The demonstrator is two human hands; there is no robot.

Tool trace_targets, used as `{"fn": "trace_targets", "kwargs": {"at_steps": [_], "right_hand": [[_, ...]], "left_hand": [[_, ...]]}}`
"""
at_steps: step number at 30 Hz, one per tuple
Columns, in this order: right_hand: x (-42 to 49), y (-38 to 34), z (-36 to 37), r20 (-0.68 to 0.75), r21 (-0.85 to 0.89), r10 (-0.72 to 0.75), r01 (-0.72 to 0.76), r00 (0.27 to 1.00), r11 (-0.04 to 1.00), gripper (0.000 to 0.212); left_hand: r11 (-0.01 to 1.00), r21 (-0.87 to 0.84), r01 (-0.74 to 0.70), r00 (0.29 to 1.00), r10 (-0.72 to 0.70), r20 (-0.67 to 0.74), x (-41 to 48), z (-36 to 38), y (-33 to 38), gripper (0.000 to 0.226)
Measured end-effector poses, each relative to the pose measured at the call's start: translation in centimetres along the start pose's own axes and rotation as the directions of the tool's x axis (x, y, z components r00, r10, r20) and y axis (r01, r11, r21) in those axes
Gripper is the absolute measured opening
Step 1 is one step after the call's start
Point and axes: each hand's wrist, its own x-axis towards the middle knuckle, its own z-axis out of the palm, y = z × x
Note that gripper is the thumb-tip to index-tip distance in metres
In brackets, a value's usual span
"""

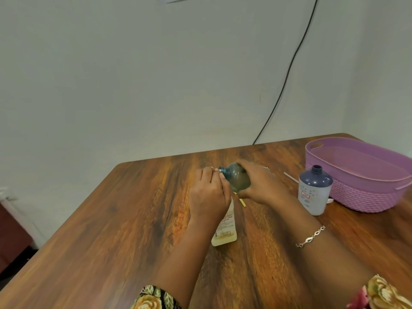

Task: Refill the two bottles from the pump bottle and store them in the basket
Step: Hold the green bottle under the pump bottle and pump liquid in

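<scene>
My right hand (260,184) grips a small greenish clear bottle (237,176), tilted on its side with its open neck pointing left. My left hand (209,195) is curled over the top of the pale yellow pump bottle (225,230) that stands on the table; its fingertips touch the pump's white spout at the small bottle's mouth. The pump head is hidden under my left hand. A second bottle (314,190), white with a dark blue shoulder and no cap, stands upright to the right. The purple basket (365,192) sits at the far right, with nothing seen inside.
The wooden table (111,219) ends at a grey wall. A black cable (287,72) hangs down the wall to the table's back edge. A thin white stick (291,176) lies between the bottles, and a yellow strip (243,202) lies under my right hand.
</scene>
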Motion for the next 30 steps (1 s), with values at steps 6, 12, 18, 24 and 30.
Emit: {"fn": "trace_targets", "kwargs": {"at_steps": [6,12,18,24,30], "right_hand": [[0.2,-0.6,-0.9,-0.033,-0.06,-0.024,0.022,0.999,0.998,0.076],[-0.1,-0.2,0.1,-0.02,-0.067,0.004,-0.006,1.0,0.998,0.077],[0.2,-0.6,-1.1,-0.024,-0.04,-0.029,0.028,0.999,0.999,0.074],[-0.2,-0.2,-0.2,0.0,-0.003,0.008,-0.008,1.0,1.0,0.079],[-0.1,-0.1,-0.5,0.002,0.026,0.001,-0.001,1.0,1.0,0.084]], "left_hand": [[0.999,-0.023,0.036,0.999,-0.036,-0.036,0.5,0.0,0.2,0.045],[0.999,-0.021,0.045,0.998,-0.046,-0.052,-0.7,0.6,0.3,0.042],[1.0,-0.007,0.01,0.998,-0.01,-0.055,1.4,-0.2,-0.2,0.036],[1.0,-0.024,0.001,0.998,-0.003,-0.064,0.3,0.4,-0.6,0.035],[0.998,-0.061,-0.011,0.999,0.008,-0.043,0.9,-0.3,-0.7,0.036]]}}
